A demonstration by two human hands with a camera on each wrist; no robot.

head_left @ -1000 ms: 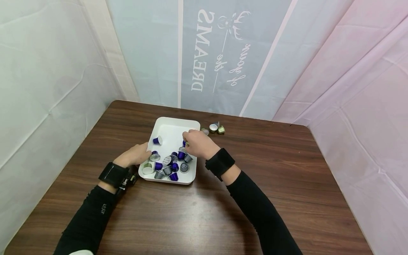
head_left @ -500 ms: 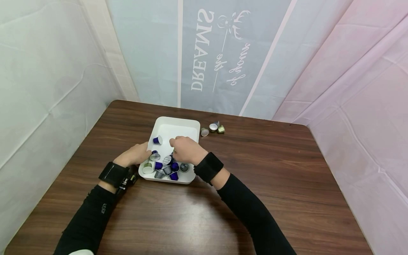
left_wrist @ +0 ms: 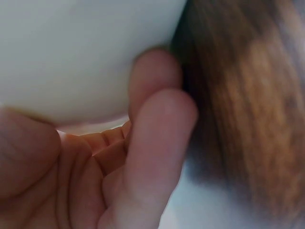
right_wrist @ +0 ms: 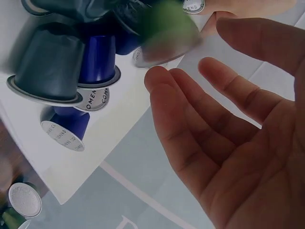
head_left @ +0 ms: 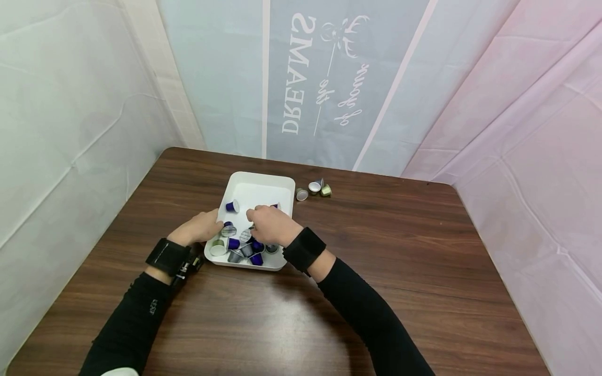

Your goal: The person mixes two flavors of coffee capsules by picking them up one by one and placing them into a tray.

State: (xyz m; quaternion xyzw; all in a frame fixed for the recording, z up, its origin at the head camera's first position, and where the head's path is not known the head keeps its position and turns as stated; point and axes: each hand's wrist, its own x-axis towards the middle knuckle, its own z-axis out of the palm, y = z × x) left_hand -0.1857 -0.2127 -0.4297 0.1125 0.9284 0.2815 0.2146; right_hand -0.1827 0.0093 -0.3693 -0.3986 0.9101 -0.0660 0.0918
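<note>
A white tray (head_left: pixel 258 189) lies on the table with several coffee capsules (head_left: pixel 256 259) in it, mostly blue and grey. At its left side my left hand (head_left: pixel 199 228) grips the edge; the left wrist view has fingers (left_wrist: pixel 155 138) against the white tray wall (left_wrist: pixel 86 57). Over the middle of the tray is my right hand (head_left: pixel 273 224). In the right wrist view its thumb and fingers stand apart, with a blurred green capsule (right_wrist: pixel 169 31) by the fingertips; no grip on it shows. A pale green capsule (head_left: pixel 218 247) sits at the tray's left front corner.
Several loose capsules lie beyond the tray's right side, including a white-lidded one (head_left: pixel 314 187) and a green one (head_left: pixel 326 191). The brown wooden table (head_left: pixel 376 235) reaches right and forward. Fabric screens (head_left: pixel 226 78) surround it at the back and sides.
My right hand has moved left and slightly toward me over the tray. A blue capsule by the tray's right wall and a capsule on the table are uncovered. My left hand has stayed put.
</note>
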